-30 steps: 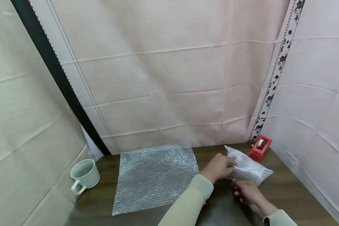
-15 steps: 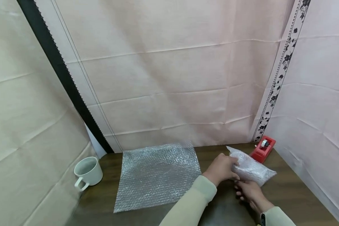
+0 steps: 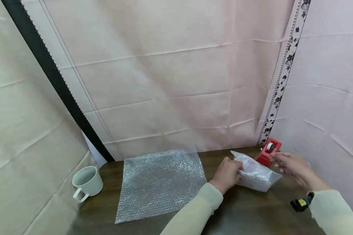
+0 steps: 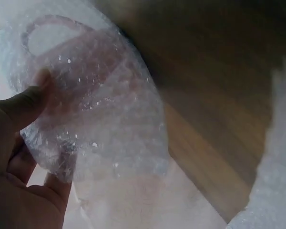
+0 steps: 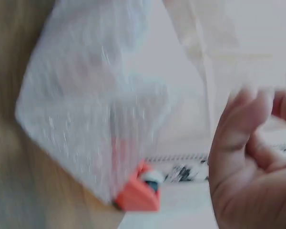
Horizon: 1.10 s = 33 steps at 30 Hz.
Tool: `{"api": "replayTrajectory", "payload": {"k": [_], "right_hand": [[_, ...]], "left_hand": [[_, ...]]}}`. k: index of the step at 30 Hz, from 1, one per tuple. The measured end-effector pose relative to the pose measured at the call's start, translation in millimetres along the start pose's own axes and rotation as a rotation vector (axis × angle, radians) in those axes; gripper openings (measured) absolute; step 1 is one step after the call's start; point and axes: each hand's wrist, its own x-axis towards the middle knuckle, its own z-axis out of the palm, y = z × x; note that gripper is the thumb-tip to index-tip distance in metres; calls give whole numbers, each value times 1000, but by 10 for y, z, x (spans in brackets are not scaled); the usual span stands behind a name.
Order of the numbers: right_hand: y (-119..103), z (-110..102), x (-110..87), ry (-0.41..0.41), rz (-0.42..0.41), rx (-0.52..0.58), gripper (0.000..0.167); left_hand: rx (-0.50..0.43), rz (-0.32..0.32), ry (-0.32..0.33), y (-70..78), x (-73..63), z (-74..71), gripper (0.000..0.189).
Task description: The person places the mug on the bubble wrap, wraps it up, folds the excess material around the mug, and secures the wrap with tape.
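My left hand grips a bubble-wrapped bundle on the right side of the table, thumb on top and fingers underneath. Through the bubble wrap in the left wrist view, a pinkish cup with a looped handle shows. A red tape dispenser stands just behind the bundle. Beside it, my right hand hovers with loosely bent fingers, fingertips close to the dispenser in the head view. In the right wrist view these fingers show nothing held, and the bundle partly covers the dispenser.
A flat sheet of bubble wrap lies mid-table, left of my left forearm. At the table's left edge stands a white mug, its handle toward me. Cloth curtains enclose the brown wooden table at the back and sides.
My right hand has left the near edge of the bundle and moved right and away from me to the tape dispenser. My left hand keeps hold of the bundle.
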Motion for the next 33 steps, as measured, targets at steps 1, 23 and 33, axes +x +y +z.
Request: {"api": "replayTrajectory", "payload": {"k": [1, 23, 33], "right_hand": [[-16, -54, 78, 10, 29, -15, 38], [404, 196, 642, -49, 264, 325, 42], [473, 87, 658, 1, 289, 439, 44]], "left_hand": [[-4, -1, -5, -32, 7, -27, 19], [-142, -120, -258, -75, 165, -431, 22], [-76, -96, -288, 63, 276, -454, 21]]}}
